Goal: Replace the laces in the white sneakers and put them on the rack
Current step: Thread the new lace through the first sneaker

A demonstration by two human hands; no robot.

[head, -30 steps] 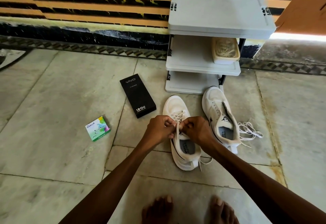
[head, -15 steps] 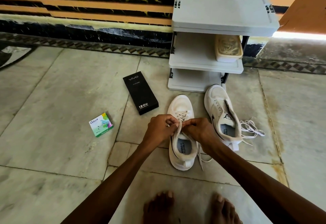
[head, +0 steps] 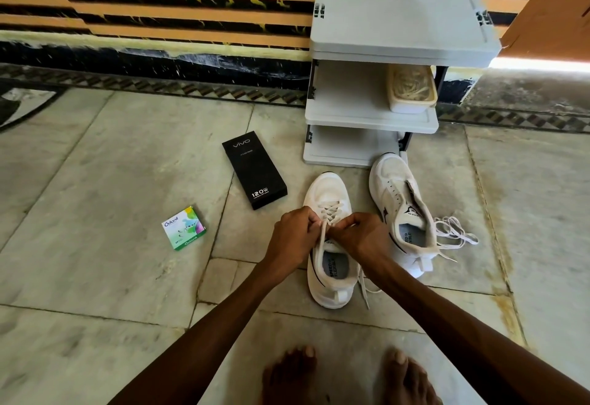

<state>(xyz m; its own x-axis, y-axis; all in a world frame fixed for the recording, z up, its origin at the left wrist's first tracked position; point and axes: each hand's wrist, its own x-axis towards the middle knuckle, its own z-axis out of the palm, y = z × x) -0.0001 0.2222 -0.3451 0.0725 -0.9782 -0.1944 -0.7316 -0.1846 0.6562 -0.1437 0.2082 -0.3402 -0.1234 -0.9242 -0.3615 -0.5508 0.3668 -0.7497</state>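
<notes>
Left hand (head: 292,235) and right hand (head: 360,237) are held together over the upper eyelets of the near sneaker (head: 329,189). This sneaker stands on the floor (head: 95,181), toe toward the rack (head: 399,15). The fingers of both hands are curled and pinched on the lace (head: 321,245); which strand sits in which hand cannot be told. The lower eyelets are seen crossed with lace, and a free end trails on the floor right of the heel.

The second sneaker (head: 391,178) stands just to the right, unlaced. A loose lace (head: 455,232) is heaped on the floor at its right side.

Handling, judged: the lace is taken to be light, soft and limp. It is best pinched close to its stiff tip for threading, with the slack kept taut. The sneaker is judged light with a soft upper, and likely to slide on the smooth floor when the lace is drawn. For carrying, the heel collar is suggested as the hold.
</notes>
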